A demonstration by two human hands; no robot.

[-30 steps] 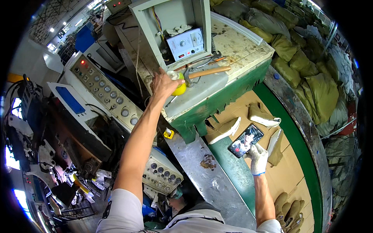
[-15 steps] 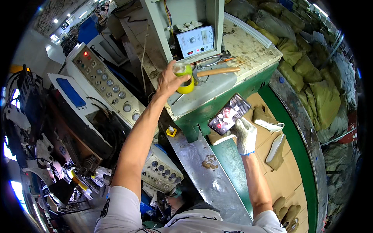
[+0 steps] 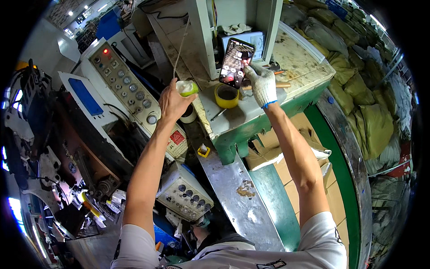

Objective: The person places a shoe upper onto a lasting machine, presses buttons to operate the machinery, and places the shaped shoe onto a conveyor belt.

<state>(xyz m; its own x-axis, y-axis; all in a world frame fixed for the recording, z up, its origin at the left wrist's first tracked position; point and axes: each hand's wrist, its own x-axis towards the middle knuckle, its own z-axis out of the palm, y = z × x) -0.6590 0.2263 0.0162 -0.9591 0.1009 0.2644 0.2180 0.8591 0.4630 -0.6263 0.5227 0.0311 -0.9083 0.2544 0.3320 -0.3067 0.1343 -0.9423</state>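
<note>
A small green container (image 3: pixel 188 89) with white contents sits above and left of the frame's centre, at the left edge of the cream surface (image 3: pixel 304 56); whether it overhangs that edge I cannot tell. The left hand (image 3: pixel 174 103) holds it, fingers parted about its width, thumb along its lower side. Just right, a phone (image 3: pixel 234 66) stands tilted, screen toward the viewer, its lower end close above a yellow tape roll (image 3: pixel 226 97). The gloved right hand (image 3: pixel 263 86) grips the phone's right edge, thumb at the screen; its fingers behind the phone are hidden.

A gap separates the container from the tape roll, so the hands stay apart. Beyond the phone, the open-fronted cabinet (image 3: pixel 274 31) limits room toward the top. A wooden handle (image 3: pixel 283 84) passes behind the glove, narrowing space to the right. The surface's front edge slopes from centre to upper right, with green sheeting (image 3: pixel 233 142) hanging below it.

Left of the left hand, a slanted control panel (image 3: pixel 123 83) crowds close. Below centre, between the forearms, a metal ledge (image 3: pixel 228 184) runs diagonally, a small yellow holder (image 3: pixel 204 150) near its upper end. Shoes (image 3: pixel 263 156) lie on cardboard right of centre; sacks (image 3: pixel 374 119) fill the upper right.
</note>
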